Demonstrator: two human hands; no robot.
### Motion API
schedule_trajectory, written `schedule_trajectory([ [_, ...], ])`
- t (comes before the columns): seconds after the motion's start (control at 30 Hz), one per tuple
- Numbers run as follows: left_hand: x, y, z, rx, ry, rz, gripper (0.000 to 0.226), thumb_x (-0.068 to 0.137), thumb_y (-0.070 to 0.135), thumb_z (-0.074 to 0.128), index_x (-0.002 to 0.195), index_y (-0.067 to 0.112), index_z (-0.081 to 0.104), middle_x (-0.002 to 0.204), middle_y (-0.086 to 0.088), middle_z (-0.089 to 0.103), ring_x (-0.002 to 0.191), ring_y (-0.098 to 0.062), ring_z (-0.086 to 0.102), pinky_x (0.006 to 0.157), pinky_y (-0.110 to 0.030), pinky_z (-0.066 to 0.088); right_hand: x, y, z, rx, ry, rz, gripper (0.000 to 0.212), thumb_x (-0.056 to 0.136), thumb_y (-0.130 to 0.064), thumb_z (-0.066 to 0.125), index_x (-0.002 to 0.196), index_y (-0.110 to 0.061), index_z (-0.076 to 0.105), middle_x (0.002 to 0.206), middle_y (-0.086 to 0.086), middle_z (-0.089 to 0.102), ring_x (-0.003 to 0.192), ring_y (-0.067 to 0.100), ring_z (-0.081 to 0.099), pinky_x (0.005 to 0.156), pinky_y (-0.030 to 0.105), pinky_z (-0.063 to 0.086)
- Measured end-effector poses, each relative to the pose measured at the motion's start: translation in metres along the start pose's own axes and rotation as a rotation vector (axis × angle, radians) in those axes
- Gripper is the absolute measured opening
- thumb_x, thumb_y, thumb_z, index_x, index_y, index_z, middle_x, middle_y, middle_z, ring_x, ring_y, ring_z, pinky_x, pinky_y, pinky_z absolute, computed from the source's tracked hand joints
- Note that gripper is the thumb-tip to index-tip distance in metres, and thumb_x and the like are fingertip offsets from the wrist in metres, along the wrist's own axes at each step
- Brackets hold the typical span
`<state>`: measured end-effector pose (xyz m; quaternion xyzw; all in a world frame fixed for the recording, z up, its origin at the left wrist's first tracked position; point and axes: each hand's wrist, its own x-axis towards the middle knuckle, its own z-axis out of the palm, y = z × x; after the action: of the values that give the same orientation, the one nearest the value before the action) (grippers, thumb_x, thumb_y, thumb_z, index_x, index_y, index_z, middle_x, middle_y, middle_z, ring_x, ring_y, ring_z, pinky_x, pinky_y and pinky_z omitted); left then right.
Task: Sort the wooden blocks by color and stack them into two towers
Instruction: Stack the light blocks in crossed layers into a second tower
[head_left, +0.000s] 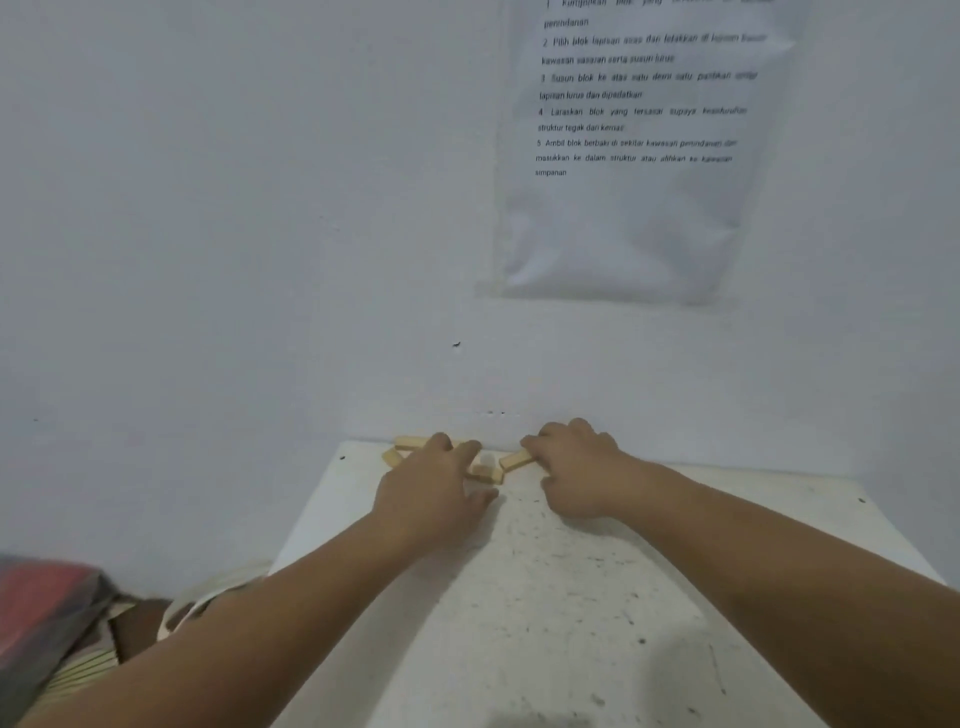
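Several pale wooden blocks lie at the far edge of the white table, close to the wall. My left hand lies over the blocks on the left, fingers stretched across them, and hides most of them; one block shows behind its fingers. My right hand pinches the end of a light wooden block with curled fingers. Another block rests between the two hands. All the blocks that show look the same light colour.
The white wall rises directly behind the blocks, with a printed instruction sheet taped to it. Left of the table, lower down, are a red and grey cloth and a pale bag strap.
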<state>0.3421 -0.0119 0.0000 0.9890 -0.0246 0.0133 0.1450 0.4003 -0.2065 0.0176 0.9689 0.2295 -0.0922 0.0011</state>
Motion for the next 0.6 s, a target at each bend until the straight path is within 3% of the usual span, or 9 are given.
schedule_trajectory([
  [0.1, 0.011, 0.005, 0.012, 0.016, 0.026, 0.024, 0.044, 0.090, 0.066, 0.058, 0.121, 0.036, 0.067, 0.111, 0.006, 0.050, 0.104, -0.017, 0.060, 0.084, -0.036, 0.053, 0.009, -0.005, 0.014, -0.020, 0.015, -0.010, 0.048, 0.096, -0.023, 0.050, 0.143, -0.031, 0.043, 0.131, 0.003, 0.041, 0.118, 0.027, 0.038, 0.098, 0.045, 0.039],
  [0.23, 0.018, 0.006, 0.023, -0.014, 0.039, 0.092, 0.034, 0.087, 0.064, 0.065, 0.101, 0.034, 0.075, 0.102, 0.005, 0.051, 0.097, -0.016, 0.059, 0.082, -0.038, 0.054, 0.012, -0.007, 0.021, 0.067, 0.127, -0.010, 0.033, 0.100, -0.040, 0.051, 0.133, -0.036, 0.055, 0.127, 0.001, 0.046, 0.120, 0.025, 0.040, 0.100, 0.045, 0.037],
  [0.37, 0.020, 0.007, 0.029, -0.018, 0.037, 0.181, 0.029, 0.089, 0.050, 0.075, 0.104, 0.026, 0.077, 0.097, 0.002, 0.056, 0.094, -0.022, 0.062, 0.077, -0.038, 0.054, 0.008, -0.008, 0.020, 0.103, 0.144, -0.001, 0.024, 0.099, -0.034, 0.058, 0.123, -0.035, 0.064, 0.119, 0.001, 0.052, 0.117, 0.026, 0.040, 0.100, 0.043, 0.038],
  [0.5, 0.020, 0.002, 0.028, -0.161, 0.044, 0.104, 0.050, 0.078, 0.048, 0.086, 0.114, 0.018, 0.070, 0.108, 0.005, 0.068, 0.100, -0.015, 0.062, 0.085, -0.040, 0.055, 0.003, -0.007, 0.021, 0.110, 0.163, -0.023, 0.022, 0.095, -0.038, 0.065, 0.117, -0.041, 0.068, 0.109, -0.003, 0.056, 0.110, 0.024, 0.036, 0.092, 0.039, 0.035],
  [0.6, 0.017, 0.001, 0.024, -0.172, -0.011, 0.096, 0.042, 0.080, 0.044, 0.085, 0.111, 0.018, 0.071, 0.107, 0.005, 0.069, 0.098, -0.016, 0.063, 0.086, -0.038, 0.056, -0.004, -0.008, 0.022, 0.074, 0.190, -0.063, 0.021, 0.094, -0.040, 0.065, 0.115, -0.042, 0.068, 0.103, -0.006, 0.057, 0.109, 0.024, 0.036, 0.086, 0.037, 0.032],
])
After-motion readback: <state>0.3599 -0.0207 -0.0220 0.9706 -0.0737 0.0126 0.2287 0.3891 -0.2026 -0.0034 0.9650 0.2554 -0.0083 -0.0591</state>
